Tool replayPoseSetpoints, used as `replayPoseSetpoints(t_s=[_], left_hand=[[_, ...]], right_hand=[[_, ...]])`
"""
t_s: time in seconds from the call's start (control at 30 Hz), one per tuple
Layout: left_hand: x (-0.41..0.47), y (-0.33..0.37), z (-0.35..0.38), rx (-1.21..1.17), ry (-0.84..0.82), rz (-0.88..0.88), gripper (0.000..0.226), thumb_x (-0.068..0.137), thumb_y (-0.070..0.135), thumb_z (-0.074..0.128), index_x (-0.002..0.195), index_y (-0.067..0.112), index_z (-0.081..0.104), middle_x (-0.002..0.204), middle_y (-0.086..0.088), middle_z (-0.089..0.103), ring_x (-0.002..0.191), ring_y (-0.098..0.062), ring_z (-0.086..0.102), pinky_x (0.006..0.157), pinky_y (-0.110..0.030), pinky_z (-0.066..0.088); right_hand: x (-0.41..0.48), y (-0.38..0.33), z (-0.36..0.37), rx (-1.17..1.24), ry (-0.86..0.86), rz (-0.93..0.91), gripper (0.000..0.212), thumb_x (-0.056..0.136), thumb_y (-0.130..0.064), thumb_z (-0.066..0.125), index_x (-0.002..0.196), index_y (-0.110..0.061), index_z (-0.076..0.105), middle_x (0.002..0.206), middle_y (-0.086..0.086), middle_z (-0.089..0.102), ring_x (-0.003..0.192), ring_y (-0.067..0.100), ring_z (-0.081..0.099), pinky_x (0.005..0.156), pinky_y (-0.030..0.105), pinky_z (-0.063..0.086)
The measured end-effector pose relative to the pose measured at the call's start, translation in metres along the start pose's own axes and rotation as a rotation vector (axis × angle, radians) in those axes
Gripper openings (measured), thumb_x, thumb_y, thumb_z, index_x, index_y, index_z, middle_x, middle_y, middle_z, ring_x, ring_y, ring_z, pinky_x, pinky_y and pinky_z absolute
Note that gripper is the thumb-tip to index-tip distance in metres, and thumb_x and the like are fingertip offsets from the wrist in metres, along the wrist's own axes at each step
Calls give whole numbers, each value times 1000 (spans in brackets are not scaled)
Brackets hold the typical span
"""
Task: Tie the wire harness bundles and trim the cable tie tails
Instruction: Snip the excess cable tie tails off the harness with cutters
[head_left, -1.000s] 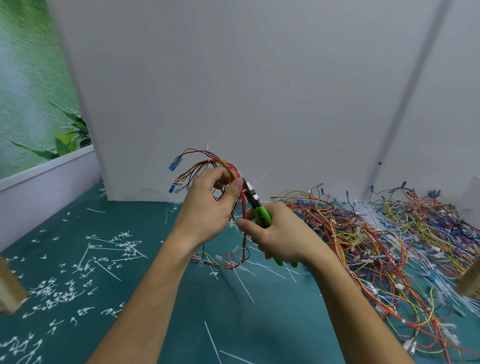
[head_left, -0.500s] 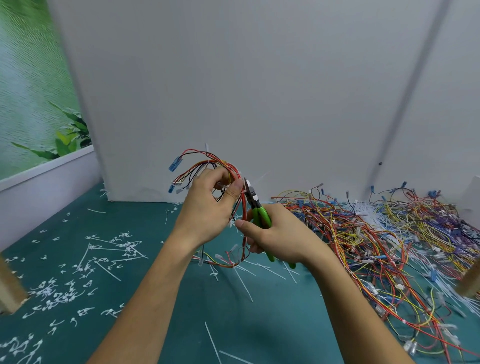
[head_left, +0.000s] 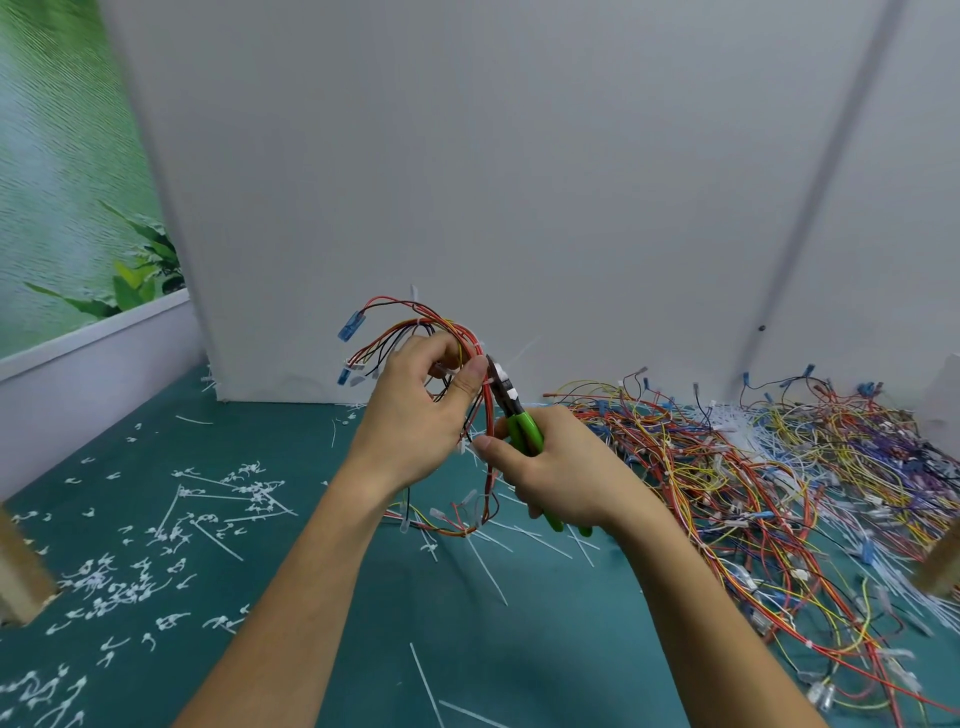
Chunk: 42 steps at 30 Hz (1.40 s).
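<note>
My left hand (head_left: 415, 415) grips a looped wire harness bundle (head_left: 447, 332) of red, yellow and black wires with blue connectors, held up above the green table. My right hand (head_left: 561, 473) grips green-handled cutters (head_left: 522, 426). The cutter jaws (head_left: 501, 382) sit right beside my left thumb, at a white cable tie on the bundle. A thin white tie tail (head_left: 522, 349) sticks out up and right from the jaws. The bundle's lower loop (head_left: 467, 519) hangs between my wrists.
A big tangle of loose coloured harnesses (head_left: 779, 478) covers the table's right side. Cut white tie tails and heads (head_left: 124, 577) litter the left and the middle of the green mat (head_left: 363, 649). A white board (head_left: 519, 182) stands upright close behind. Wooden posts flank both edges.
My right hand has squeezed the cutter handles a little and shifted slightly; the bundle and my left hand stay almost still. The tie tail still shows by the jaws.
</note>
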<state>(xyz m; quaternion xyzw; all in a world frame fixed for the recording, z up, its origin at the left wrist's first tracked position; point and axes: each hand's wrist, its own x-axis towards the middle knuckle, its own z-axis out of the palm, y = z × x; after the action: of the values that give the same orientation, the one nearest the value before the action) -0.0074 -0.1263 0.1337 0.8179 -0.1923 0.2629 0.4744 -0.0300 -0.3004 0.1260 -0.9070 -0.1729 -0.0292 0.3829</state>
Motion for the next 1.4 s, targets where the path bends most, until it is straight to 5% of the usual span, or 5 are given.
replayPoseSetpoints(t_s=[0.33, 0.57, 0.8, 1.4], left_hand=[[0, -1, 1, 6, 2, -6, 21, 101, 40, 57, 90, 23, 63, 93, 6, 62, 96, -10, 57, 73, -20, 39], [1, -2, 0, -2, 16, 21, 23, 101, 36, 59, 86, 18, 62, 88, 5, 61, 92, -11, 55, 72, -21, 39], [0, -1, 0, -12, 5, 13, 20, 101, 36, 58, 90, 21, 64, 90, 8, 62, 92, -9, 55, 73, -21, 40], [0, -3, 0, -12, -5, -4, 21, 101, 39, 58, 91, 22, 65, 92, 6, 63, 92, -9, 56, 72, -20, 39]], right_hand=[[1, 3, -1, 23, -3, -3, 29, 100, -46, 62, 93, -18, 64, 69, 8, 66, 50, 20, 66, 60, 50, 62], [3, 4, 5, 134, -12, -27, 27, 100, -42, 65, 92, -16, 66, 78, 12, 75, 73, 34, 74, 74, 57, 61], [2, 3, 5, 153, -32, -30, 29, 100, -41, 64, 95, -13, 65, 78, 13, 76, 74, 38, 74, 73, 58, 62], [1, 3, 1, 60, -11, -27, 29, 102, -40, 62, 86, -16, 62, 75, 19, 70, 51, 24, 67, 59, 49, 61]])
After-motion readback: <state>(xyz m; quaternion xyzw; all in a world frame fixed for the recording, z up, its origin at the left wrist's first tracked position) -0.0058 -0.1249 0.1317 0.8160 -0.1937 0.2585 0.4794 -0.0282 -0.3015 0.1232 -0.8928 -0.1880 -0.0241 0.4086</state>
